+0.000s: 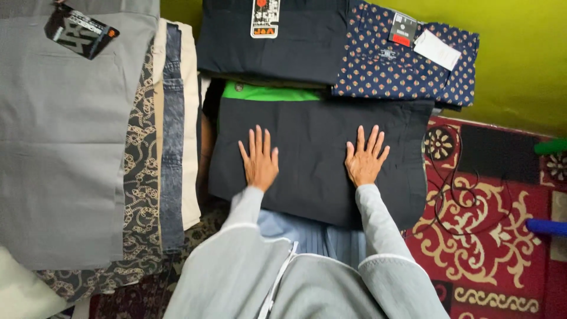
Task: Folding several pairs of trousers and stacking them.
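A folded dark navy garment (pixel 313 121) lies flat in front of me on top of a stack, with a strip of green cloth (pixel 269 93) showing under its far edge. My left hand (pixel 258 160) rests palm down on its left half, fingers spread. On its right half my right hand (pixel 365 157) presses flat in the same way. Neither hand grips anything. Grey sleeves cover both arms.
A pile of folded clothes at the left has a grey piece (pixel 65 142) with a dark tag on top, over patterned, denim and cream layers. Behind lie a dark folded garment (pixel 271 47) and a navy dotted garment (pixel 407 65) with tags. A red patterned carpet (pixel 490 236) with a thin black cable lies right.
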